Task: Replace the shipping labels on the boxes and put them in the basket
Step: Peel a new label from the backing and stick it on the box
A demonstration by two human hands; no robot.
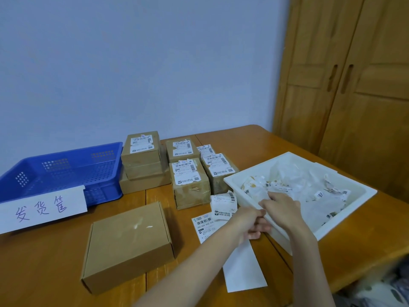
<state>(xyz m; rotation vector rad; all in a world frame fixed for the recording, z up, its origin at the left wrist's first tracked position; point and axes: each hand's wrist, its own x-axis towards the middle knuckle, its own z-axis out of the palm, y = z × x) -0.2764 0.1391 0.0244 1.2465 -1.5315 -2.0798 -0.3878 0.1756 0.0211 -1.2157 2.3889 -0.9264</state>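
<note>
Wooden table (243, 140) carries everything, laid out as a work line. Blue perforated basket (66, 171) sits far left, nothing visible in it, with a handwritten paper sign (42, 209) propped on its front, likely marking it as the drop-off. White foam bin (345, 220) on the right holds crumpled label scraps (327, 191), so it reads as the waste spot. Stacked labelled boxes (190, 173) wait at the back, labels on. Bare cardboard box (128, 247) lies front centre, top stripped, ready for a fresh label; not yet in the basket. New shipping labels (204, 224) lie between the box and the bin, beside a blank backing sheet (243, 269). Right hand (281, 209) reaches over the bin rim, fingers loosely curled onto the scraps; cannot tell if it grips anything. Left hand (254, 224) is curled at the rim, pinching white paper, probably discarding it.
</note>
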